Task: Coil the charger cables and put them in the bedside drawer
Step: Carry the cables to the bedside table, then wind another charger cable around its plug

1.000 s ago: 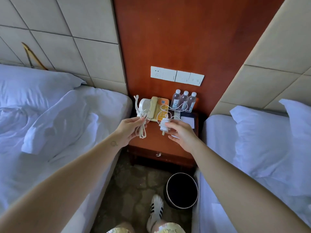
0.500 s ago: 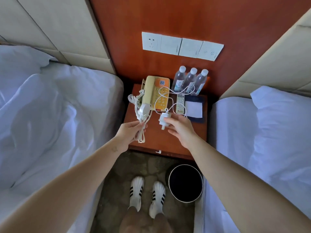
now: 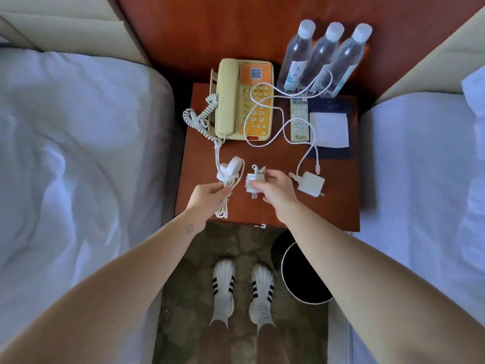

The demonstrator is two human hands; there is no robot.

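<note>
Just in front of the telephone [image 3: 241,101], the left hand [image 3: 207,195] pinches the looped cable [image 3: 223,209], seemingly so its coils hold together, while the right hand [image 3: 275,187] curls its fingers round a white plug [image 3: 250,181].

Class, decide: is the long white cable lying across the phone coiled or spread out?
Spread out. The cable wanders in loose loops over the phone and remote, uncoiled, ending by the charger.

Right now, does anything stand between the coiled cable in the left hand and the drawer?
No object does, but the drawer looks shut, and the right hand, holding a plug, is not free to open it.
</note>
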